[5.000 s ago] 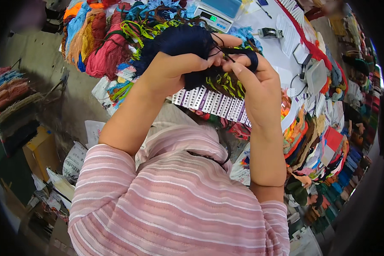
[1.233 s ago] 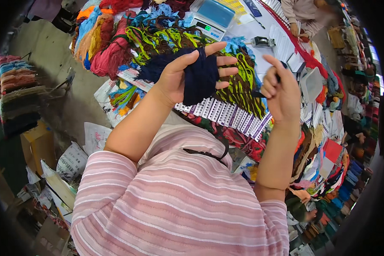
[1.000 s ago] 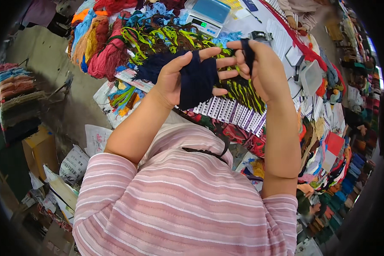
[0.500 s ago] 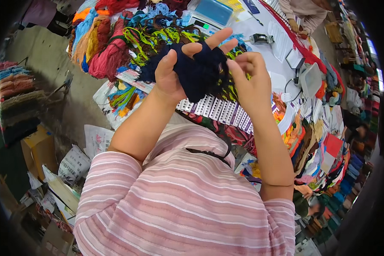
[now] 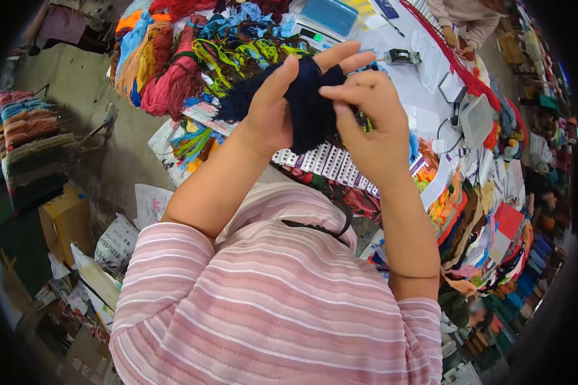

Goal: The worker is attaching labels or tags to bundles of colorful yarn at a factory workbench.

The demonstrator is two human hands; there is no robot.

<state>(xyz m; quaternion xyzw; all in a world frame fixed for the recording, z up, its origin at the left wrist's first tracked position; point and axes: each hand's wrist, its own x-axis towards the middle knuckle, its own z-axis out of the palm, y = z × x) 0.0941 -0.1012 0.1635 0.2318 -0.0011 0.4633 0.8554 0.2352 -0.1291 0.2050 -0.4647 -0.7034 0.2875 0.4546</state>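
Observation:
A thick skein of navy thread (image 5: 309, 109) lies across my left hand (image 5: 268, 119), running between the fingers, with its loose ends trailing off to the left. The left thumb points up, and two fingertips stick out beyond the skein. My right hand (image 5: 377, 122) is at the skein's right side, its thumb and index finger pinched against the navy strands. Whatever single strand they grip is too fine to make out. Beneath the hands, a row of white punched cards with purple ends (image 5: 340, 165) lies along the table's near edge.
Skeins in pink (image 5: 170, 90), orange, blue and lime-brown (image 5: 250, 54) heap at the left. Farther back stand a digital scale with a blue tray (image 5: 327, 25) and a black tape dispenser (image 5: 402, 58). A clear plastic box (image 5: 476, 122) sits right; another person's hands (image 5: 459, 45) work at the far right.
My right hand has moved left and closed its thumb and index finger at the navy skein. The left hand has shifted slightly right, its thumb now higher. The whole view has shifted a little.

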